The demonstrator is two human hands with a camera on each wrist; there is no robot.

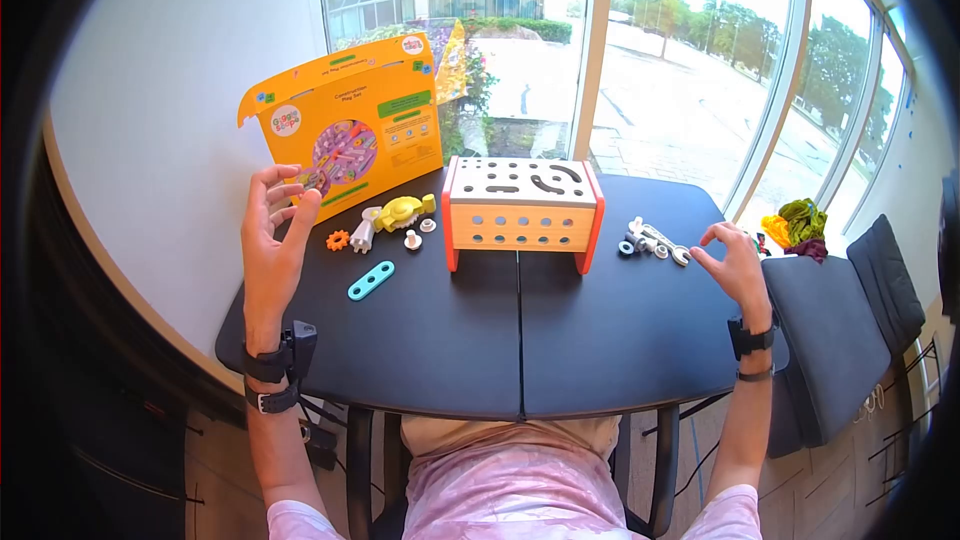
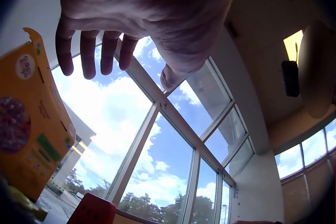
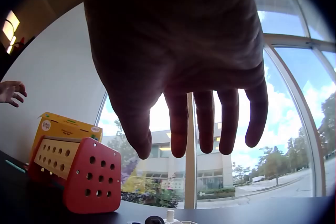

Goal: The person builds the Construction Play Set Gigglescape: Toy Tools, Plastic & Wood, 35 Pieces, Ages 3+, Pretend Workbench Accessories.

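A: Are the hands holding anything?

B: No, both are empty: the left hand (image 1: pixel 277 240) is raised before the box (image 1: pixel 405 130), fingers loose and spread, and the right hand (image 1: pixel 735 265) is near the wrench (image 1: pixel 662 239), thumb apart from the fingers in its wrist view

A: And the pegboard (image 1: pixel 512 210)?

B: Upright mid-bench (image 1: pixel 430 340), between the hands, touched by neither, its holed top facing up

A: What lies about it?

B: On its left, the gear (image 1: pixel 333 243), strip (image 1: pixel 378 276), yellow piece (image 1: pixel 405 210) and a screw (image 1: pixel 412 239); on its right, the wrench among small parts

A: Any tips for a good reach?

B: I'd keep the fingers relaxed and come down from above. The wrench is best pinched by its shaft and lifted straight, or its neighbours may scatter. The strip lies clear, so its long edges should pinch easily
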